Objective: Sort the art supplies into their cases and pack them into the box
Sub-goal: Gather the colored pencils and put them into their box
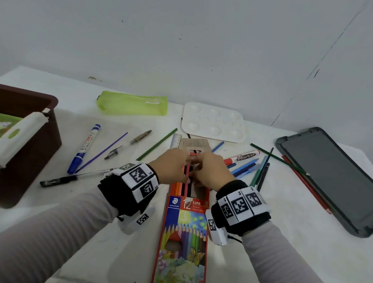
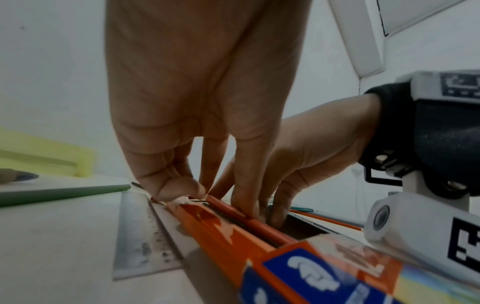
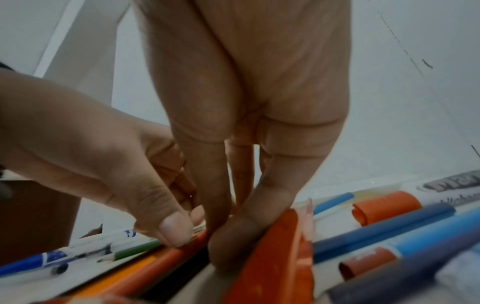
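Observation:
An orange coloured-pencil box (image 1: 182,244) lies in front of me with its tray pulled out at the far end. Both hands meet over that tray. My left hand (image 1: 178,164) pinches a red pencil (image 1: 187,172), thumb pressing its shaft (image 2: 259,224) while the other fingers curl at the tray's left edge. My right hand (image 1: 202,166) closes thumb and forefinger on the same pencil, its fingertips (image 3: 233,244) dipping into the tray beside the orange tray wall (image 3: 267,257). An orange pencil (image 3: 124,275) lies in the tray. A brown box (image 1: 43,140) stands at the left.
Loose pens, pencils and markers (image 1: 244,158) are scattered around the tray, with a ruler (image 1: 176,140) behind it. A green pencil case (image 1: 134,103) and a white palette (image 1: 213,122) lie at the back. A dark grey lid (image 1: 338,178) sits right. The brown box holds a white roll (image 1: 18,135).

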